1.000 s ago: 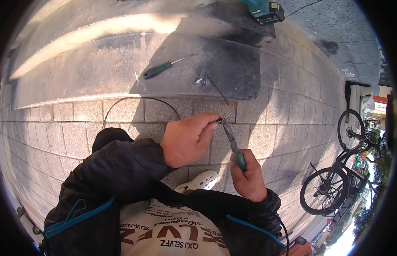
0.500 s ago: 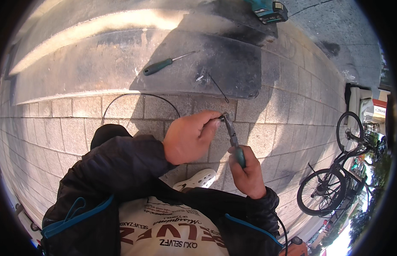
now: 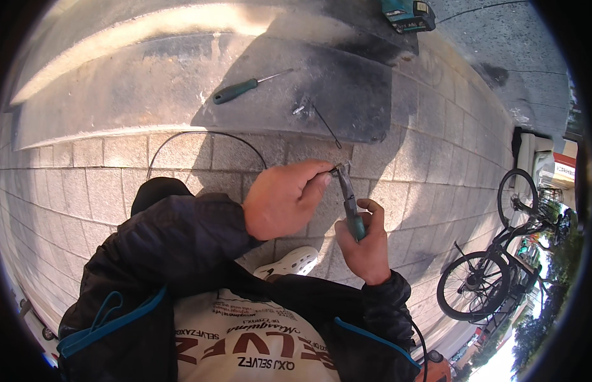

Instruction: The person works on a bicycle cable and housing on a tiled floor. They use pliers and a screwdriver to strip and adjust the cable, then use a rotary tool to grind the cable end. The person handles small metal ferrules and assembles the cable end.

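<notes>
1. Left hand (image 3: 286,198): thumb and index pinched on a dark cable end (image 3: 336,170); other fingers curled under, mostly hidden.
2. Right hand (image 3: 366,245): grasping pliers (image 3: 349,198) by the green handle, one finger lifted off the grip.
3. Pliers' nose is at the cable end, just beside the left fingertips. Can't tell whether the jaws bite.
4. Pose: left forearm crosses in front of the torso, back of hand up; right forearm comes from lower right, pliers pointing away from the body.
5. Surface: paving (image 3: 111,184) under the hands, with a black cable loop (image 3: 210,132) running behind the left hand. Green-handled screwdriver (image 3: 237,90) lies on the dark step (image 3: 270,105) beyond.
6. Surroundings: teal power tool (image 3: 407,16) top, bicycle (image 3: 490,267) right.
</notes>
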Demonstrator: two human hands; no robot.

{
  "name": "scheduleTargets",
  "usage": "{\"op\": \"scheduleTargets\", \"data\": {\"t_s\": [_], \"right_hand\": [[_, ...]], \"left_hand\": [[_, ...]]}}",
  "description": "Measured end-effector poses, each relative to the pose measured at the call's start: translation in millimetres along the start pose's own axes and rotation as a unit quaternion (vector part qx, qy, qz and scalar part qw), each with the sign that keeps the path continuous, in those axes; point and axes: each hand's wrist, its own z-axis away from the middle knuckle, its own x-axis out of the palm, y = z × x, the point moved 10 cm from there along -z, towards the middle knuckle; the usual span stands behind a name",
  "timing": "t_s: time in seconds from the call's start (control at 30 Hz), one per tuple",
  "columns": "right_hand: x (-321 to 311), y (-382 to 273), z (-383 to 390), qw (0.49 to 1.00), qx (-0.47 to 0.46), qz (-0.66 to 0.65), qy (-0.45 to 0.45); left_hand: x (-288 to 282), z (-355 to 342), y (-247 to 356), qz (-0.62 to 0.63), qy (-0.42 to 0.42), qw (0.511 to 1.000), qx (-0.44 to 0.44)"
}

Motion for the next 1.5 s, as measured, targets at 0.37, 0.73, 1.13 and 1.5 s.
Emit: {"op": "scheduleTargets", "data": {"t_s": [0.37,0.73,1.13,1.5], "right_hand": [[17,26,-1,0.997,0.056,-0.003,-0.053],[19,22,-13,0.995,-0.070,0.032,-0.056],[21,8,-26,0.980,-0.178,-0.023,-0.079],[17,-3,-35,0.976,-0.199,-0.064,-0.063]], "left_hand": [[1,3,5,-0.005,-0.009,1.000,0.028],[3,2,-6,0.061,-0.018,0.998,-0.013],[38,16,-14,0.423,-0.190,0.857,-0.226],[45,23,0,0.509,-0.223,0.775,-0.302]]}}
